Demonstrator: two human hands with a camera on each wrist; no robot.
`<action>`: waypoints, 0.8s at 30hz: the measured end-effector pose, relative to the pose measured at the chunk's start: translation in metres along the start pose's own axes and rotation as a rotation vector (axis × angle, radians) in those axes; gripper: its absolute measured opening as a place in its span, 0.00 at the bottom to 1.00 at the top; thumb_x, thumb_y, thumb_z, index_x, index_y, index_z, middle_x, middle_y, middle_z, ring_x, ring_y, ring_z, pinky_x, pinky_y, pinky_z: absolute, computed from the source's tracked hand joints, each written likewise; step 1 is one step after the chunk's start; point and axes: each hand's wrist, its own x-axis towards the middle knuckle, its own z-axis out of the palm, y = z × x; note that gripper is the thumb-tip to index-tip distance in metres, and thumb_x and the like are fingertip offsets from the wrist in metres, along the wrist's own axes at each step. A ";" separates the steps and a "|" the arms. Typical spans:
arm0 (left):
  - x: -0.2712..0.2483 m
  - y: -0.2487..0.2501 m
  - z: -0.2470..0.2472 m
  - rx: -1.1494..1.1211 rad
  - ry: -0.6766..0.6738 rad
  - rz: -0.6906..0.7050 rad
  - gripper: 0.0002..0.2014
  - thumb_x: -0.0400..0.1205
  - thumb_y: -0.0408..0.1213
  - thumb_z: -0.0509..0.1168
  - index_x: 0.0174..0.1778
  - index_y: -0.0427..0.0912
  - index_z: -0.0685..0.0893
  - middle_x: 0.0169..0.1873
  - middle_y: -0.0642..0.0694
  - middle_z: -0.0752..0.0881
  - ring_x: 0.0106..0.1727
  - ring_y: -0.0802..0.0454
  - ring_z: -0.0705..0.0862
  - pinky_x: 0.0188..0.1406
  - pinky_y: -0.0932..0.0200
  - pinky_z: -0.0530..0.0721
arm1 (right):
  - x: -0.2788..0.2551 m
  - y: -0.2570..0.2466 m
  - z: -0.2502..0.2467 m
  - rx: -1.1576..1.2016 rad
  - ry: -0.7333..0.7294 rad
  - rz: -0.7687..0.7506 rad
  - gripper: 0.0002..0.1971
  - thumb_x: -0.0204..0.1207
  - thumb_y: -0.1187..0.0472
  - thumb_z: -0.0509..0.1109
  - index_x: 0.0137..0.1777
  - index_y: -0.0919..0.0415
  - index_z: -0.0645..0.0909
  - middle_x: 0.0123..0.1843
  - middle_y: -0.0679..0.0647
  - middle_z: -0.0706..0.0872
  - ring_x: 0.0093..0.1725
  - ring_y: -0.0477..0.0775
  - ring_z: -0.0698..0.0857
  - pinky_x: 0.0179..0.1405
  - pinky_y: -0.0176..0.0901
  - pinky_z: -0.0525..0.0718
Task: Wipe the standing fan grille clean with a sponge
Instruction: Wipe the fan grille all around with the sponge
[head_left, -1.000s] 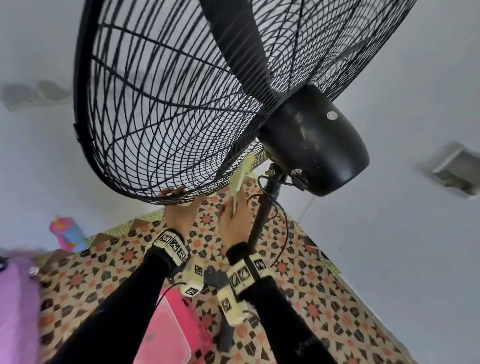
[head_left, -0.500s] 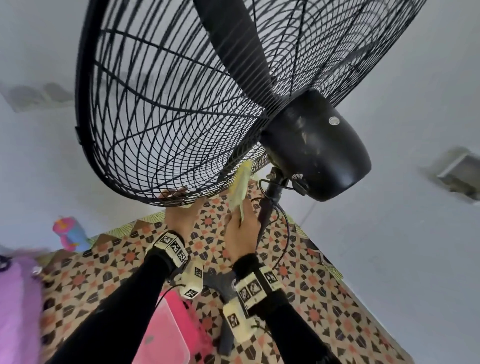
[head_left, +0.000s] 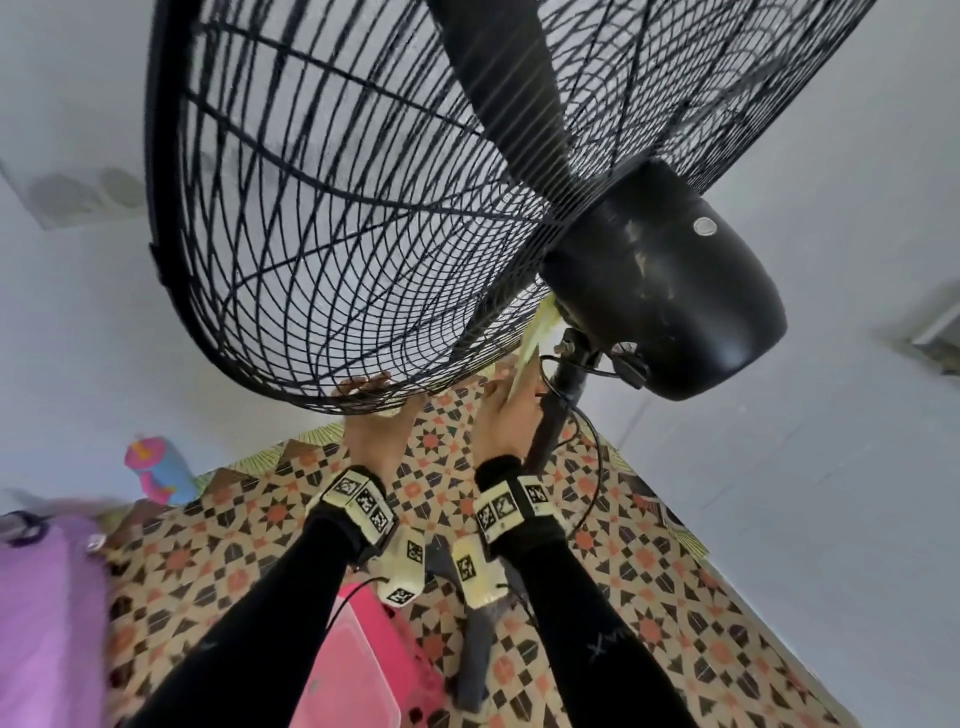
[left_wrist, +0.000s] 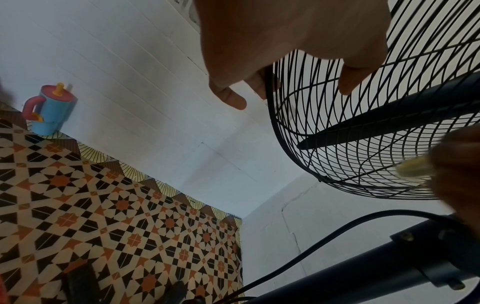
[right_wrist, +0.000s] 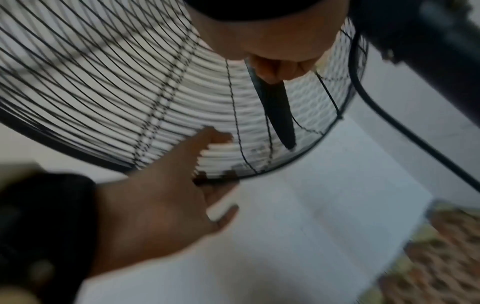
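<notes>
Head view, nearest the camera: two black sleeves (head_left: 270, 613) with tagged wrist bands (head_left: 358, 501), above a pink bin (head_left: 353, 670) on the patterned floor (head_left: 675, 597). Purple fabric (head_left: 41, 623) at the left edge, blurred. Left hand (head_left: 376, 415) reaches up to the bottom rim of the grille (head_left: 322, 291); fingers curl over the rim wire and poke through the bars, thumb below the rim, so it grips the grille edge. The left wrist view confirms fingertips (left_wrist: 350, 82) on the wires. Right hand (head_left: 506, 410) sits just right of the left, beside the pole (head_left: 553, 421), and holds the sponge (head_left: 535, 338) edge-on, pinched between fingers and thumb. Sponge is yellow-green, thin, upright, pressed against the rear lower grille just under the motor housing (head_left: 670, 280). Its upper end is hidden behind the housing. In the right wrist view the sponge is not clearly resolved; frame is blurred. A black cable (head_left: 592, 452) loops from the housing down past the pole. A blade (head_left: 504, 93) shows inside the grille. Farther off, a blue and pink toy pitcher (head_left: 156, 467) stands on the floor against the white wall (head_left: 72, 322).
</notes>
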 end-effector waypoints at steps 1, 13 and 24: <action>0.008 -0.012 0.005 0.013 0.008 -0.004 0.50 0.55 0.84 0.75 0.69 0.60 0.80 0.57 0.47 0.93 0.59 0.32 0.91 0.62 0.32 0.90 | 0.001 0.010 0.011 -0.024 -0.011 0.007 0.30 0.90 0.63 0.58 0.89 0.51 0.54 0.42 0.53 0.86 0.34 0.43 0.83 0.35 0.23 0.82; -0.019 0.022 -0.008 -0.027 -0.025 0.076 0.44 0.63 0.71 0.78 0.70 0.47 0.85 0.63 0.47 0.90 0.63 0.44 0.88 0.72 0.40 0.85 | 0.008 0.055 0.040 0.083 -0.039 0.161 0.26 0.89 0.62 0.56 0.85 0.47 0.61 0.47 0.56 0.85 0.41 0.53 0.87 0.42 0.44 0.90; -0.025 0.025 -0.008 -0.064 -0.036 0.165 0.21 0.79 0.46 0.81 0.62 0.50 0.79 0.46 0.60 0.82 0.47 0.59 0.81 0.64 0.55 0.78 | 0.039 0.074 0.058 0.277 -0.282 0.674 0.19 0.86 0.57 0.69 0.72 0.64 0.72 0.66 0.59 0.86 0.55 0.57 0.90 0.36 0.42 0.91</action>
